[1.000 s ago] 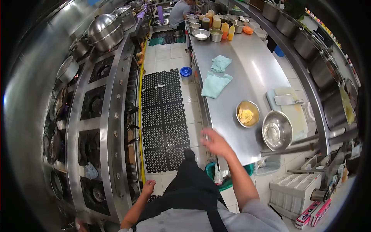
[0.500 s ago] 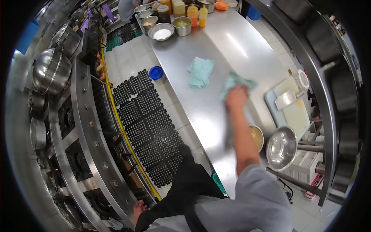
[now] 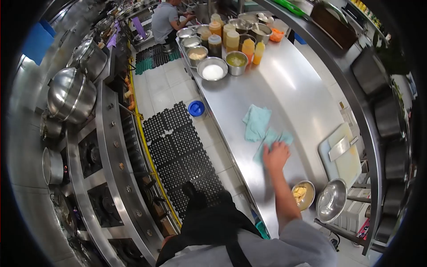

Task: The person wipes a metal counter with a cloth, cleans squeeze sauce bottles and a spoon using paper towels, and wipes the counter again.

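Note:
My right hand (image 3: 275, 156) is on a crumpled light-green cloth (image 3: 269, 141) on the steel worktop, its fingers bent over the cloth and pressing it down. Touching that cloth's upper left side is a folded cloth (image 3: 257, 122) of the same colour. Below and right of my hand, a metal bowl (image 3: 310, 203) holds yellow chunks. An empty-looking steel bowl (image 3: 332, 201) stands beside it. Only a sliver of my left hand (image 3: 167, 240) shows at the lower left, behind the dark apron; its fingers are hidden.
Sauce bottles (image 3: 232, 41) and metal bowls crowd the worktop's far end. A cleaver (image 3: 340, 149) lies on a cutting board (image 3: 349, 160) at the right. Gas stoves (image 3: 100, 155) line the left, beyond a black floor mat (image 3: 178, 142). A person (image 3: 165, 22) works at the back.
My right hand and its cloth have come up against the folded cloth. The head view has shifted, so the bottles and the person at the back show more fully. My left hand is now mostly hidden.

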Demonstrator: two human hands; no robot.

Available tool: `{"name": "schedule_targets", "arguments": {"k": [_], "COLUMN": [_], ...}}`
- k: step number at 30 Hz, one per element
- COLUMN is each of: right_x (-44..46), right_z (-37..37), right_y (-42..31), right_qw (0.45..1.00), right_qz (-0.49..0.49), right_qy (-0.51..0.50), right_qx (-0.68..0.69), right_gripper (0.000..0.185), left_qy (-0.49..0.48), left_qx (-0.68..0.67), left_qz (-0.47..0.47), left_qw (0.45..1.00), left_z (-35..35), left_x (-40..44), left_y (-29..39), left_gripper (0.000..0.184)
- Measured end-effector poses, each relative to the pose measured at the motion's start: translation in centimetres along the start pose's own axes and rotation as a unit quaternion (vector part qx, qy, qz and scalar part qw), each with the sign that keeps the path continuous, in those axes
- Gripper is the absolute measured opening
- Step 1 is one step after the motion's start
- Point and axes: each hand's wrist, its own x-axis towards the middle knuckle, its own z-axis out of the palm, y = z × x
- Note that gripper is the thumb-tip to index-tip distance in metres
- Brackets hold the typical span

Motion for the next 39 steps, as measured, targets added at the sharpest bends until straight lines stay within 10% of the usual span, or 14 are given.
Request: {"name": "schedule_targets", "arguments": {"k": [8,13,19,26,30,33,39], "right_x": [4.5,6.5,9.4,24.0,36.8,50.8,50.9], "right_z": [4.2,5.6,5.9,8.4,12.5,16.4,20.4], "right_y": [-8.8,-10.5,5.3,12.3,21.7,23.3,7.7], "right_qw": [0.987,0.992,0.972,0.865,0.934,0.989,0.976], "right_qz": [-0.096,-0.085,0.191,0.475,0.191,0.134,-0.219], "right_qy": [0.044,-0.033,0.014,-0.005,-0.090,0.016,-0.009], "right_qx": [0.119,0.087,-0.135,-0.161,-0.290,-0.059,0.015], "right_gripper": [0.055,0.049,0.052,0.056,0.041,0.095,0.059], "left_qy": [-0.070,-0.202,-0.019,0.015,0.017,0.013,0.041], "left_qx": [0.093,-0.228,-0.167,-0.151,-0.108,-0.088,-0.071], "left_qz": [0.057,0.052,0.076,-0.129,-0.275,-0.306,-0.208], "left_qw": [0.992,0.951,0.983,0.980,0.955,0.948,0.975], "left_z": [-9.7,-16.4,-15.5,-13.3,-11.5,-10.4,-10.4], "left_x": [11.9,21.4,20.6,19.8,17.0,17.1,22.0], "left_y": [10.2,20.2,35.6,27.5,26.0,28.2,34.6], "left_gripper": [0.022,0.021,0.026,0.017,0.020,0.023,0.029]}}
